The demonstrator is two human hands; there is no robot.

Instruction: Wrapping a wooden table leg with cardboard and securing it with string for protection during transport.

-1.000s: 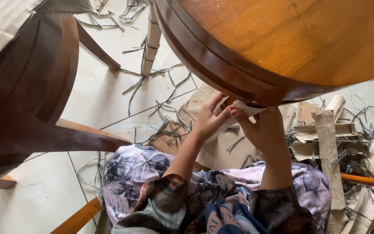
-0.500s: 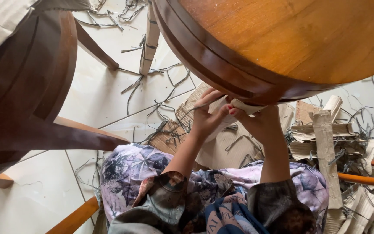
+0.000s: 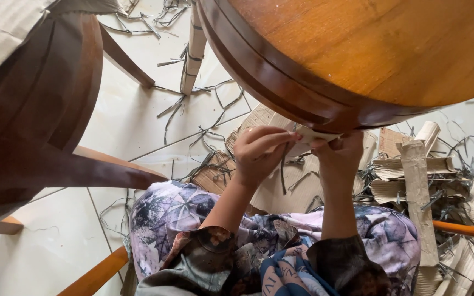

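Head view: left hand (image 3: 259, 156) pinches a thin grey strip (image 3: 283, 170) that hangs straight down just under the rim of the round brown wooden bench (image 3: 325, 71). Right hand (image 3: 338, 156), just beside it, holds a pale cardboard piece (image 3: 316, 136) against that rim.

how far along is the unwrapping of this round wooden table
Done: the tabletop shows bare wood, and torn cardboard and cut straps litter the floor. In hand: the left hand and right hand grip a pale strip under the rim. Left: the far leg is wrapped.
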